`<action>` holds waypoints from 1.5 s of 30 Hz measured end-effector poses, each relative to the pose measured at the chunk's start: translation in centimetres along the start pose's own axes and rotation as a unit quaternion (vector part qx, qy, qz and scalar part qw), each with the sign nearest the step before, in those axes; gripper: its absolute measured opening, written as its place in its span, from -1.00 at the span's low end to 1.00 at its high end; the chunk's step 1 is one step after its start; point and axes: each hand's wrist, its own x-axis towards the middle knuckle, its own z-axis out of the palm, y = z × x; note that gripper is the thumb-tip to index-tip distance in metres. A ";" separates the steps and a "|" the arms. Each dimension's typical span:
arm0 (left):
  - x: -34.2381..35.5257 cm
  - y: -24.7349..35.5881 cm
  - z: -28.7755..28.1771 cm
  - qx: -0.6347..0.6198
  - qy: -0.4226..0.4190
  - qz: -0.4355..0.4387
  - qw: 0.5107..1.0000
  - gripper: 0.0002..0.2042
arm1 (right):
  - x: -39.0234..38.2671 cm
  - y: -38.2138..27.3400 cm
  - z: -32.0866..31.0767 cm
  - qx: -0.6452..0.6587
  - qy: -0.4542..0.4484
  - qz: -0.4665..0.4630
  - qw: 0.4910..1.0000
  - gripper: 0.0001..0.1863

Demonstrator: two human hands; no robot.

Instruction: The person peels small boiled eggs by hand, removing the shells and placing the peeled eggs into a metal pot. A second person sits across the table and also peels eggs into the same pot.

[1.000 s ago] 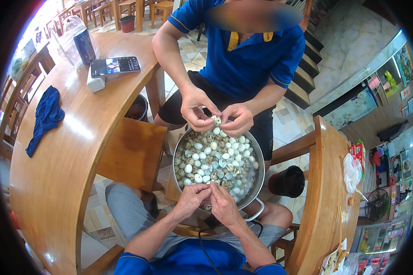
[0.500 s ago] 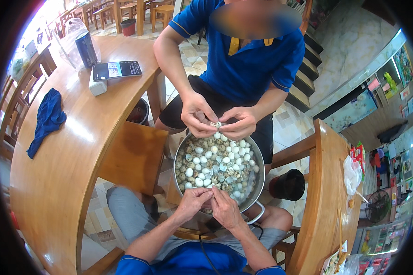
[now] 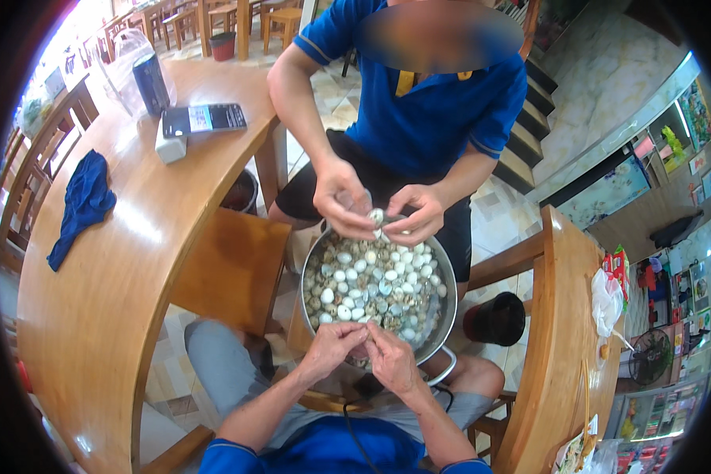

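Note:
A round metal pot (image 3: 448, 286) sits between my knees, full of several small quail eggs (image 3: 371, 284), some speckled, some white and peeled. My left hand (image 3: 332, 349) and my right hand (image 3: 393, 359) meet over the pot's near rim, fingertips pinched together around one small egg that is mostly hidden. Across the pot a person in a blue shirt holds another small egg (image 3: 377, 216) between both hands (image 3: 342, 197) above the far rim.
A curved wooden table (image 3: 126, 268) runs along the left, carrying a blue cloth (image 3: 83, 205), a phone (image 3: 205, 118), a white box and a dark can. A wooden stool (image 3: 229, 265) stands left of the pot. Another wooden table (image 3: 561, 332) with bags is right.
The view has shifted slightly. My hands stay pinched together at the near rim; the other person's hands have kept working an egg above the far rim.

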 end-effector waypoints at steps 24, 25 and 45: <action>0.1 -0.4 -0.3 -0.049 0.000 -0.003 0.999 -0.76 | 0.1 -0.2 -0.2 0.006 0.013 -0.004 1.000 -0.66; 0.2 -0.5 -0.4 -0.042 0.002 -0.001 0.999 -0.76 | 0.1 -0.2 -0.2 0.004 0.011 -0.001 1.000 -0.66; 0.2 -0.4 0.0 -0.033 -0.008 0.023 0.999 -0.74 | 0.1 -0.2 0.2 -0.040 0.039 -0.011 0.998 -0.65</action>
